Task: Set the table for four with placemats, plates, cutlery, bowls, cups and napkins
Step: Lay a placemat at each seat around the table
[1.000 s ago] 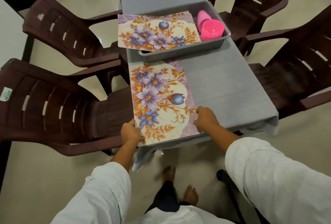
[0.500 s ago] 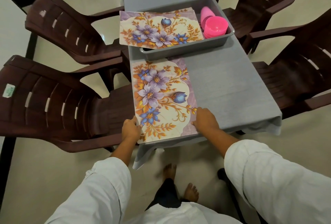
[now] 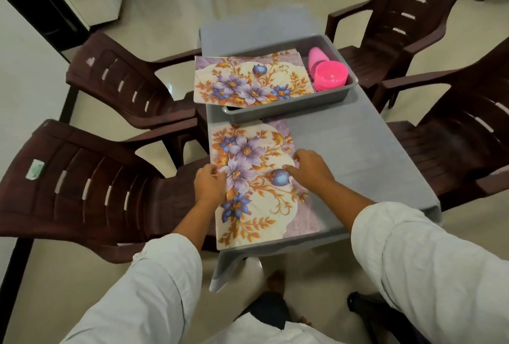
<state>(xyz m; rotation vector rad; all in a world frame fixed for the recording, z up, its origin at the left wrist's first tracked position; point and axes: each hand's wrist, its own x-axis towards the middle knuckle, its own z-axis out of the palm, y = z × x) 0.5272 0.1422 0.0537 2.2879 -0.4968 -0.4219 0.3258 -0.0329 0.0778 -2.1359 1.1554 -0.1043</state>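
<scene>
One floral placemat point(image 3: 261, 206) lies flat on the near left part of the grey table point(image 3: 358, 156), its long side along the left edge. My left hand point(image 3: 210, 184) hovers at the mat's left edge with loosely curled fingers and holds nothing. Over the middle of the mat, my right hand point(image 3: 311, 167) has relaxed fingers pointing left. A grey tray point(image 3: 289, 108) further back carries a stack of more floral placemats point(image 3: 248, 82), stacked pink bowls point(image 3: 330, 76) and pink cups point(image 3: 315, 56) lying on their side.
Dark brown plastic chairs stand round the table: two on the left point(image 3: 82, 184) point(image 3: 124, 82) and two on the right point(image 3: 399, 27) point(image 3: 454, 137). The table's right half is bare grey cloth. My bare feet show below the near table edge.
Both hands have let go of the placemat's near corners and moved forward over it. The mat lies where it was put down; the view has tilted up.
</scene>
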